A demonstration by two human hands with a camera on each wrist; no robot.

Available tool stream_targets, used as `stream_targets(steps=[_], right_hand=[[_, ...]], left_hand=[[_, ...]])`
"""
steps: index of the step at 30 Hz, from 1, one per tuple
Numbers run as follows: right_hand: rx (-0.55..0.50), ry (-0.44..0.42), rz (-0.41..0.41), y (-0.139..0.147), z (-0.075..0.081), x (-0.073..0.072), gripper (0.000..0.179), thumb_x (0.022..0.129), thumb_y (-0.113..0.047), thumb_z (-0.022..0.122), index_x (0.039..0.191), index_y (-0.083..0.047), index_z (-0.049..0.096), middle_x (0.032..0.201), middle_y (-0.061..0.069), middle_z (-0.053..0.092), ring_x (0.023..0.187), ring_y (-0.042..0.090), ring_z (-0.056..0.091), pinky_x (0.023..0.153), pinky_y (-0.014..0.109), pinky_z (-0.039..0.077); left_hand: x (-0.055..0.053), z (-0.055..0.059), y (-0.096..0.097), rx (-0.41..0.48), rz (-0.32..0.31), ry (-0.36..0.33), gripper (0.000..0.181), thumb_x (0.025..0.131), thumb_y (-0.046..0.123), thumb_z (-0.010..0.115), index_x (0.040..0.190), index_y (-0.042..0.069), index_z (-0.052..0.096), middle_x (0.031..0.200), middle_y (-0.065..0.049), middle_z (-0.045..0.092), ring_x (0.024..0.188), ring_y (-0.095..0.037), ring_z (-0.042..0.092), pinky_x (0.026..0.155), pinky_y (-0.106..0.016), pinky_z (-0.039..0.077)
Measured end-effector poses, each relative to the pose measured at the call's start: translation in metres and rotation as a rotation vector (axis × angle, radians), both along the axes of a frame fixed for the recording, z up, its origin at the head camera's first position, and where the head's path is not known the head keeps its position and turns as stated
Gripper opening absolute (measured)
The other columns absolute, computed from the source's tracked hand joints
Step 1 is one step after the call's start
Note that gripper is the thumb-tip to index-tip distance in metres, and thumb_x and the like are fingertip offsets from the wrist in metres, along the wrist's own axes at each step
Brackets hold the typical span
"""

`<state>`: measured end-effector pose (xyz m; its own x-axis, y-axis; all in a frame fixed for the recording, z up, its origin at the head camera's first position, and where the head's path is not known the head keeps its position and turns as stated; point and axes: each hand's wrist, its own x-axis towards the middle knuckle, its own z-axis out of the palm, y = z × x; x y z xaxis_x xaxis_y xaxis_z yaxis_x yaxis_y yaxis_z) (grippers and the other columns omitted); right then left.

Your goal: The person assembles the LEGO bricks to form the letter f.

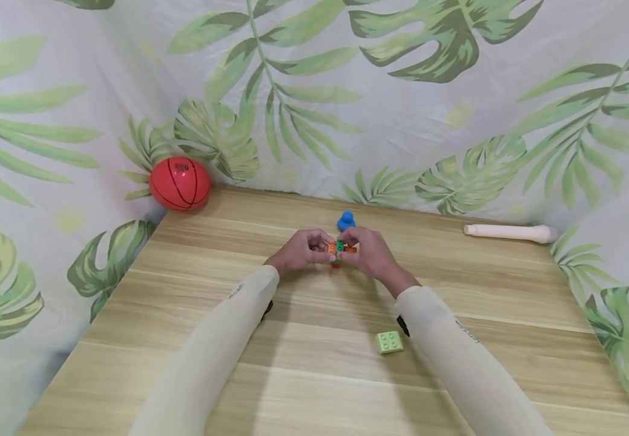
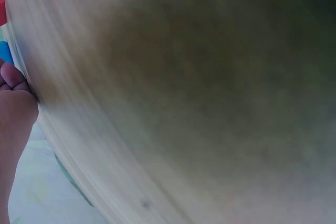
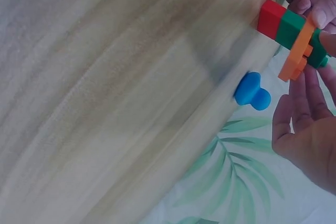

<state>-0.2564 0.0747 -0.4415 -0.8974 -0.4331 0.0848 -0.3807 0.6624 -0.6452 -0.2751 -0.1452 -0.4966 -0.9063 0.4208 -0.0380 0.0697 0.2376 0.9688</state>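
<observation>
Both hands meet at a small stack of toy building blocks over the middle of the table. A red block (image 3: 270, 18) sits at its bottom, then a green block (image 3: 289, 27), a flat orange piece (image 3: 292, 65) crossing the stack, and another green block (image 3: 316, 50) on top. My left hand (image 1: 301, 250) pinches the stack from the left side, by the orange piece. From the right, my right hand (image 1: 371, 253) pinches the upper green block. In the left wrist view, only part of the left hand (image 2: 16, 111) shows at the edge, with its grip out of sight.
Just behind the hands stands a blue knob-shaped piece (image 1: 347, 221). A light green block (image 1: 390, 343) lies near the right forearm. A red ball (image 1: 180, 183) sits at the back left corner, and a pale tube (image 1: 507, 232) lies along the back right of the wooden table (image 1: 314, 369).
</observation>
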Motion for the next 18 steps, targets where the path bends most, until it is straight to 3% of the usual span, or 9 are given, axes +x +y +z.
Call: stream_targets(steps=[18], right_hand=[[-0.050, -0.007, -0.014, 0.0021, -0.0103, -0.0025, 0.032, 0.092, -0.011, 0.086, 0.119, -0.003, 0.072, 0.124, 0.015, 0.076, 0.117, 0.034, 0.072, 0.100, 0.048, 0.060]], left_hand=[[0.0016, 0.0022, 0.0014, -0.031, -0.003, 0.026, 0.030, 0.097, 0.008, 0.079, 0.125, 0.000, 0.070, 0.092, 0.002, 0.072, 0.087, -0.011, 0.064, 0.072, -0.021, 0.050]])
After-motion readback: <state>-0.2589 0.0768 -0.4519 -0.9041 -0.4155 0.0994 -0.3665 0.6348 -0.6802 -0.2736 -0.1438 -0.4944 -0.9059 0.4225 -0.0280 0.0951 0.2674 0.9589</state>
